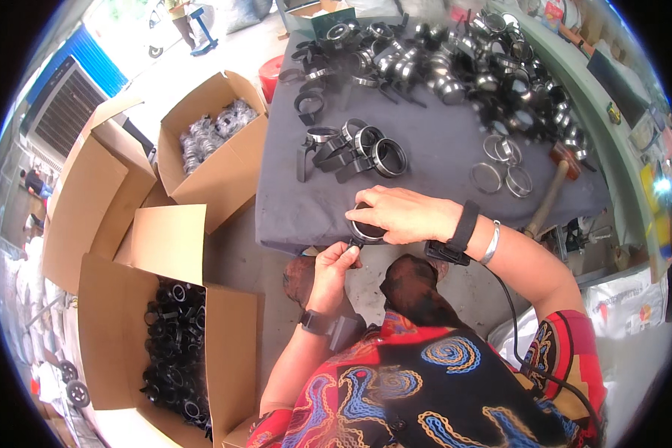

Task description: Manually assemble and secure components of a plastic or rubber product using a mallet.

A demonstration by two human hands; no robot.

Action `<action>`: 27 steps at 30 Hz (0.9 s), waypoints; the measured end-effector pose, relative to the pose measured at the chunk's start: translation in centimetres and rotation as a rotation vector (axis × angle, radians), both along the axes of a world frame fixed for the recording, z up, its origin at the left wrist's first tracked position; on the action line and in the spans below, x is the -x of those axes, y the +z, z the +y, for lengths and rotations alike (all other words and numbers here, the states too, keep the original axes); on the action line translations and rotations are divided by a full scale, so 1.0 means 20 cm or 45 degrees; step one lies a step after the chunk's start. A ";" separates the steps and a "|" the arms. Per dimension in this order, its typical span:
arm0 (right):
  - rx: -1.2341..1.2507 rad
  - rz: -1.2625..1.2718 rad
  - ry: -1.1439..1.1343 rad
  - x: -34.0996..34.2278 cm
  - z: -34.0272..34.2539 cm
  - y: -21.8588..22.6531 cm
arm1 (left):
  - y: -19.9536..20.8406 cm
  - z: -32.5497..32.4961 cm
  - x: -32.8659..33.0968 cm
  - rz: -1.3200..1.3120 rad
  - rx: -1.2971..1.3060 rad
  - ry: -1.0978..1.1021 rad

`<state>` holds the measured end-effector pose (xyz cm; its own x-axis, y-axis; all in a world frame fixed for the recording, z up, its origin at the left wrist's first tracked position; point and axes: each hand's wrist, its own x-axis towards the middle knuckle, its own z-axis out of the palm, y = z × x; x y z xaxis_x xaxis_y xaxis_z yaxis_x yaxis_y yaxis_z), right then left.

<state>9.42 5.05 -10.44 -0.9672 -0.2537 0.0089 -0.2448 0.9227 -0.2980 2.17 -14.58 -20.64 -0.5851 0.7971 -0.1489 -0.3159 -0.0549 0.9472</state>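
Note:
At the table's near edge I hold a black ring with a silver rim and a short black stem (367,233). My left hand (336,270) is closed, thumb and fingers pinching the stem from below. Over the ring's upper side lie the bent fingers of my right hand (405,215), gripping its rim and hiding part of it. Just beyond my hands, several similar black rings with silver rims (390,157) lie grouped on the grey-covered table (291,201). Several loose thin silver rings (518,181) lie farther right.
A big heap of black and silver rings (448,63) covers the table's far side. A hammer (549,198) lies at the right edge. To the left stand an open carton of black rings (231,358) and another carton (224,168) holding plastic-wrapped pieces.

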 end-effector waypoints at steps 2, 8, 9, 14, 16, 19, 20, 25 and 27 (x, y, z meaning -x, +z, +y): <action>-0.047 -0.031 -0.009 0.03 -0.02 0.01 | -0.01 0.00 0.01 -0.020 -0.006 0.000; -0.164 0.073 0.007 0.05 -0.05 0.01 | 0.01 0.01 0.02 -0.039 0.005 -0.017; -0.176 0.101 0.004 0.05 -0.05 0.00 | 0.00 0.00 0.02 -0.015 0.013 -0.016; -0.294 0.196 0.042 0.08 -0.10 -0.02 | -0.02 -0.02 0.01 0.043 0.043 0.001; -0.173 0.387 -0.010 0.11 -0.11 -0.10 | 0.01 0.02 -0.02 -0.024 0.001 0.010; -0.185 0.353 -0.031 0.17 -0.18 -0.16 | -0.01 0.00 -0.02 0.015 -0.013 0.022; -0.177 0.381 -0.032 0.19 -0.17 -0.17 | 0.00 0.00 -0.01 0.014 -0.009 0.020; -0.070 0.200 -0.093 0.21 -0.15 -0.22 | -0.01 0.01 0.02 0.012 0.036 0.002; -0.080 0.211 -0.124 0.23 -0.16 -0.22 | -0.02 0.00 0.03 -0.015 0.017 -0.005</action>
